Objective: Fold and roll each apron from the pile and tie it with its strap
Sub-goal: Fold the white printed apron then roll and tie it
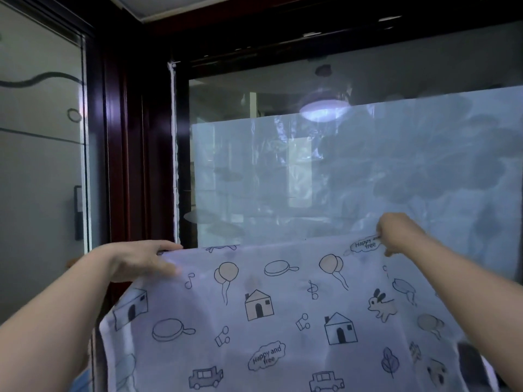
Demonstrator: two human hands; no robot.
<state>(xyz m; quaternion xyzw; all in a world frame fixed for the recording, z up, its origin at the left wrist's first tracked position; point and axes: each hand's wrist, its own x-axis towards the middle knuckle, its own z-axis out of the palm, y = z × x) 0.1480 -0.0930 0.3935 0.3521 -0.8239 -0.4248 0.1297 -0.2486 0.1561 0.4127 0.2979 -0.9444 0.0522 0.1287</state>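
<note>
Left hand (144, 261): you hold the top edge of the apron (283, 321) at its left corner, with your fingers curled over the edge and your thumb on the side facing you.
Right hand (396, 232): your fingers are curled tight and pinch the same top edge, right beside a printed cloud that reads "Happy and free".
Apron: it is held up in the air, stretched flat between your two hands. It hangs down from them past the bottom of the view. Its top edge rises from your left hand to your right hand.
Print: pale cloth with houses, balloons, cars, music notes and a rabbit.
Window (368, 171): it is behind the apron, beyond both hands, with frosted film across its lower part.
Lamp (322, 110): a round glow in the glass, high above and between your hands.
Frame (127, 165): dark red-brown wood, above your left hand.
Glass door (39, 165): to the left of your left hand.
Dark shape (471, 360): it lies under your right forearm; you cannot tell what it is.
</note>
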